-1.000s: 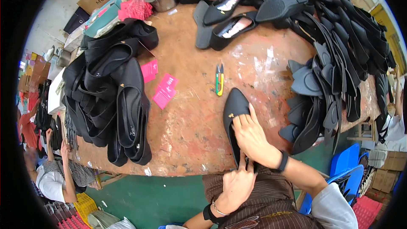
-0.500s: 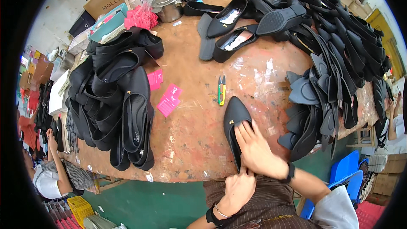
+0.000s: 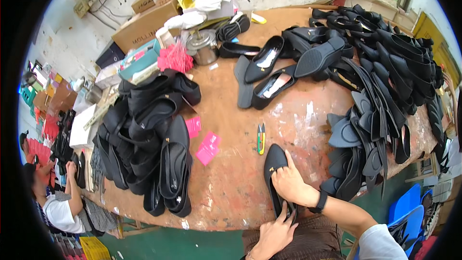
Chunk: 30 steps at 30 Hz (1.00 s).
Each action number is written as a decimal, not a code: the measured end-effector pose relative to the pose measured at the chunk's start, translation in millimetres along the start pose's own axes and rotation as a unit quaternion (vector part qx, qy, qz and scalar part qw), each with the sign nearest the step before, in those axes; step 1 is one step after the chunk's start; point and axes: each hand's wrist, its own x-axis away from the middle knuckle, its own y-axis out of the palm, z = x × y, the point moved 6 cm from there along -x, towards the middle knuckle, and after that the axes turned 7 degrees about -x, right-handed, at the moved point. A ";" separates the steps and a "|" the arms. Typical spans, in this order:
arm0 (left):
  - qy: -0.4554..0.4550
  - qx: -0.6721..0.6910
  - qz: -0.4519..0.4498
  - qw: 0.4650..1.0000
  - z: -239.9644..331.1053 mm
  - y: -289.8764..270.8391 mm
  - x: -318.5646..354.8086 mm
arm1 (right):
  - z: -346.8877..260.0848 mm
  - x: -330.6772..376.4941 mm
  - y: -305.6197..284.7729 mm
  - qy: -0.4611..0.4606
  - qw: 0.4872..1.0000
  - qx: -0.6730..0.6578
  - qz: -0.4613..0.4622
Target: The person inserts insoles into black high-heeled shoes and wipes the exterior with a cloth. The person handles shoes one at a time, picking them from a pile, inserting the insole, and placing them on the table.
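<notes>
A black pointed flat shoe [image 3: 275, 156] with a small gold ornament lies near the table's front edge, toe pointing away from me. My right hand [image 3: 291, 186] grips its upper, the index finger stretched along the outer side toward the toe and the other fingers curled at the opening. At the heel end, my left hand [image 3: 275, 236] holds the back of the shoe, its fingertips over the rim; part of the heel is hidden by the hands. Thread snips [image 3: 261, 139] with green and yellow handles lie just beyond the toe.
Finished-looking black shoes [image 3: 144, 120] are heaped at the left beside pink tags [image 3: 208, 149]. Black insoles [image 3: 345, 132] and more shoes [image 3: 399, 70] crowd the right. A metal pot [image 3: 204, 48] stands at the back. Another person [image 3: 65, 207] sits at the far left.
The view has tilted up, so the table sits lower in the picture. My right index finger has stretched out toward the toe. My left hand's fingers have spread over the heel.
</notes>
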 end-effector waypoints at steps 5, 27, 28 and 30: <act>-0.060 0.192 0.028 0.979 -41.5 -140.0 41.1 | 28.0 -21.1 -120.2 -0.087 0.828 -0.549 0.071; -0.066 -0.322 0.207 0.922 -121.8 -215.6 -202.2 | 146.1 -53.8 -174.1 0.064 0.530 -0.665 0.522; 0.009 -0.259 0.228 0.939 -102.3 -200.8 -220.0 | 151.7 -26.1 -172.0 0.008 0.434 -0.718 0.544; 0.032 -0.201 0.174 0.964 -119.1 -150.7 -253.4 | 147.5 22.9 -173.2 0.017 0.336 -0.781 0.525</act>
